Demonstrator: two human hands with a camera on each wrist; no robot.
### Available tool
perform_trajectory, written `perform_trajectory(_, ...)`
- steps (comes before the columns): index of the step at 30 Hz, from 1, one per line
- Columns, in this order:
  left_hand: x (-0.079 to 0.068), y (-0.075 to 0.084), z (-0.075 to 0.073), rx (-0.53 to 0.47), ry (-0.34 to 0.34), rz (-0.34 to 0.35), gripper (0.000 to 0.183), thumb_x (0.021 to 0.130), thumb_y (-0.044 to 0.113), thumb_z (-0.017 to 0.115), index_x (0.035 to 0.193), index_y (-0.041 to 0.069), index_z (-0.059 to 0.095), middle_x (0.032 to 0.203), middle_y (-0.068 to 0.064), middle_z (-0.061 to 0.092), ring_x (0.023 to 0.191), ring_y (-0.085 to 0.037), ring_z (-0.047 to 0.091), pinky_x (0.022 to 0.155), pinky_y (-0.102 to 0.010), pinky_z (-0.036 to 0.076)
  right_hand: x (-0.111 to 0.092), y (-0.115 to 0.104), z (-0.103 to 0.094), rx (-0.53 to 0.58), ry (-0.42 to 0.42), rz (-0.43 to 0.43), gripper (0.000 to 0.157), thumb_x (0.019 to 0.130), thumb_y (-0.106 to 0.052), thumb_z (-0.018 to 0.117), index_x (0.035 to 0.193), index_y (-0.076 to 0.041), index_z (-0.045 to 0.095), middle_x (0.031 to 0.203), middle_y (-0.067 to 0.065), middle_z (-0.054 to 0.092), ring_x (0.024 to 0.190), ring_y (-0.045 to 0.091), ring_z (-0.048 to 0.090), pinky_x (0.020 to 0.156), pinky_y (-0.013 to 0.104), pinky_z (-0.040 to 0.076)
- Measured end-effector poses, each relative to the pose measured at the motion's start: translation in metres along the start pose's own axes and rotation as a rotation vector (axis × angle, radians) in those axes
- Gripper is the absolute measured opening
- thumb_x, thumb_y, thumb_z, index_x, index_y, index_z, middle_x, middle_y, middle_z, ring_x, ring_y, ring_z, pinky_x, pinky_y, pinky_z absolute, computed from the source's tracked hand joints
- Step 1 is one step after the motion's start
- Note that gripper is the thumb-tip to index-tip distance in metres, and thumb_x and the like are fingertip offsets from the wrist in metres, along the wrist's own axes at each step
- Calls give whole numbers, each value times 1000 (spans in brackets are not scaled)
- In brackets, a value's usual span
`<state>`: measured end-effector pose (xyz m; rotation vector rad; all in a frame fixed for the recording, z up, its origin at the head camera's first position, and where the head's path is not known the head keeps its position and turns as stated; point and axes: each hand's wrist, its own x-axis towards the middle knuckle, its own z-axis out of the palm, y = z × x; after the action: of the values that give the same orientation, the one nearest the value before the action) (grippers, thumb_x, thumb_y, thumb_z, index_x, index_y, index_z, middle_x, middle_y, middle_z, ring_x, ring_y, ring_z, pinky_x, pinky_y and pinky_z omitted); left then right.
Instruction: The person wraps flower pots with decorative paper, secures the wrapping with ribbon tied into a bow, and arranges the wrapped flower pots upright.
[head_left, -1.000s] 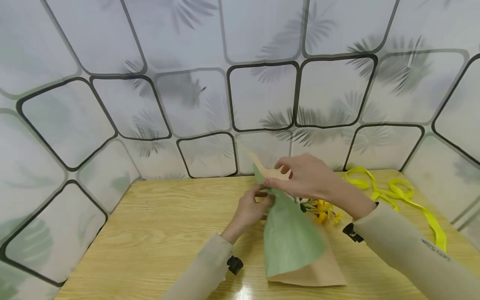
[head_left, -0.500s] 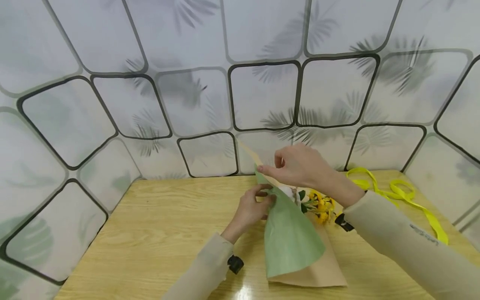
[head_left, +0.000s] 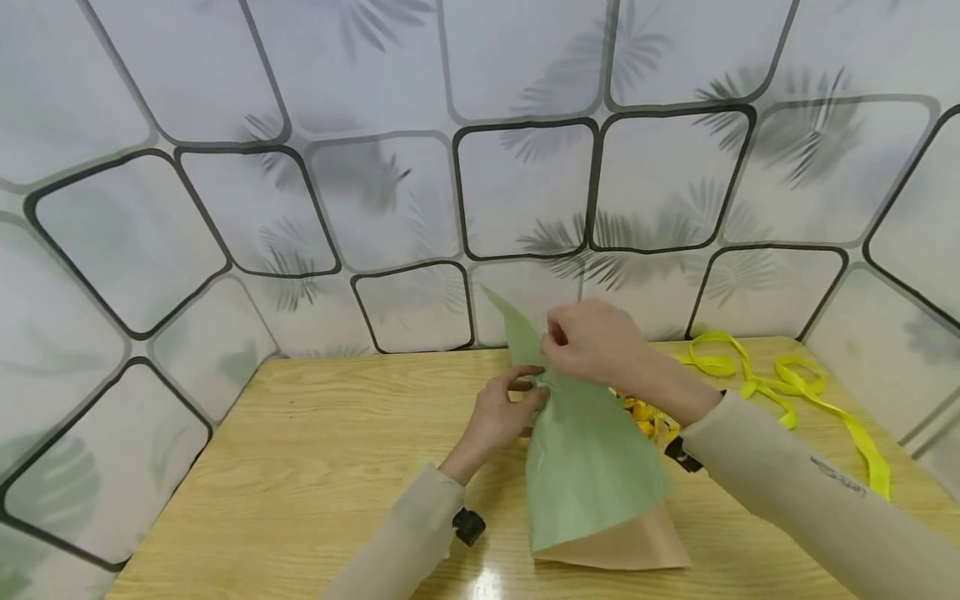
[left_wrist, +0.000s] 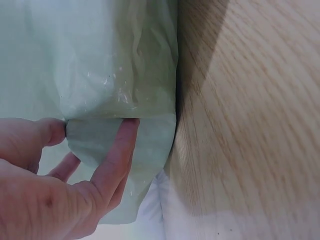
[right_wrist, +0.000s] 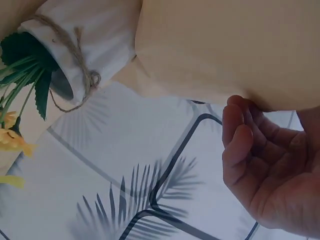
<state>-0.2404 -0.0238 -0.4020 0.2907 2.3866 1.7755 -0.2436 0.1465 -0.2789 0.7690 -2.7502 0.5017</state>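
A sheet of wrapping paper (head_left: 592, 467), green outside and beige inside, is folded over on the table in the head view. My left hand (head_left: 498, 412) holds it at a crease on the left edge, with thumb and fingers against the fold. My right hand (head_left: 600, 337) pinches the paper's far edge with curled fingers, drawing the green side over. Under the flap, in the right wrist view, lies a white pot (right_wrist: 110, 30) tied with twine (right_wrist: 70, 42). Orange-yellow flowers (right_wrist: 14, 137) with green leaves come out of its mouth; the head view shows them only partly.
A loose yellow ribbon (head_left: 802, 383) lies in loops at the right of the wooden table (head_left: 337, 442). A patterned wall covering (head_left: 525, 192) rises behind the table and on both sides.
My right hand has carried the paper's far edge over, so the green side covers the pot and most of the flowers. My left hand has kept its place.
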Motion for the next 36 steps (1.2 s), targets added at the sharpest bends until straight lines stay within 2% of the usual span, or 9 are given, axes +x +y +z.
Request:
perform_trajectory(4, 0, 0, 0, 2, 8, 0, 37, 103, 30, 63, 140, 23, 62, 135, -18, 61, 98, -27, 73, 70, -44, 64, -9, 14, -5, 44, 40, 103, 27, 93, -12, 57, 66, -14, 51, 56, 0, 47, 49, 15, 43, 51, 29, 36)
perform_trajectory(8, 1, -1, 1, -3, 7, 5, 39, 102, 29, 64, 140, 20, 61, 135, -20, 60, 99, -30, 73, 68, -43, 64, -24, 35, -5, 107, 39, 270, 26, 95, -14, 53, 69, -11, 51, 61, 3, 49, 51, 18, 45, 53, 31, 38)
perform_trajectory(11, 2, -1, 1, -15, 8, -8, 43, 101, 29, 66, 142, 17, 59, 134, -20, 60, 101, -30, 73, 68, -42, 64, -40, 54, 3, 120, 37, 322, 26, 100, -15, 50, 76, -7, 54, 59, 4, 49, 49, 19, 45, 50, 31, 39)
perform_trajectory(14, 2, -2, 1, -24, 19, -45, 52, 101, 31, 67, 146, 13, 52, 135, -20, 59, 102, -28, 71, 67, -38, 64, -57, 70, 17, 150, 18, 332, 27, 105, -17, 48, 85, -2, 58, 57, 4, 48, 44, 17, 44, 45, 31, 40)
perform_trajectory(18, 1, -6, -1, -20, 21, -115, 65, 100, 41, 66, 150, 5, 44, 138, -20, 58, 105, -26, 70, 70, -34, 64, -70, 78, 35, 176, 2, 366, 26, 108, -19, 48, 94, 1, 59, 59, 5, 49, 45, 17, 43, 45, 31, 39)
perform_trajectory(24, -1, -11, 1, -28, -80, -178, 72, 102, 54, 56, 150, 0, 48, 131, -17, 66, 104, -22, 70, 79, -36, 62, -78, 79, 49, 165, 6, 417, 23, 107, -20, 50, 102, 1, 57, 63, 6, 52, 49, 18, 44, 46, 31, 38)
perform_trajectory(27, -3, -11, 2, -41, -102, -166, 74, 102, 54, 57, 153, 2, 45, 134, -18, 65, 105, -23, 70, 79, -38, 62, -80, 79, 50, 179, -9, 439, 25, 106, -22, 51, 110, 3, 55, 66, 7, 55, 52, 18, 48, 47, 32, 40)
perform_trajectory(31, -4, -9, 3, -38, -104, -156, 78, 100, 53, 60, 156, 3, 40, 140, -21, 61, 109, -24, 70, 78, -38, 63, -80, 77, 44, 178, -37, 466, 39, 106, -30, 53, 125, 4, 52, 74, 9, 60, 55, 18, 51, 50, 32, 42)
perform_trajectory(36, -6, -7, 5, -16, -102, -142, 75, 101, 52, 59, 157, 5, 40, 139, -21, 62, 107, -26, 70, 77, -38, 63, -79, 73, 33, 122, 3, 420, 51, 101, -33, 61, 136, 2, 49, 77, 9, 64, 54, 18, 54, 52, 32, 44)
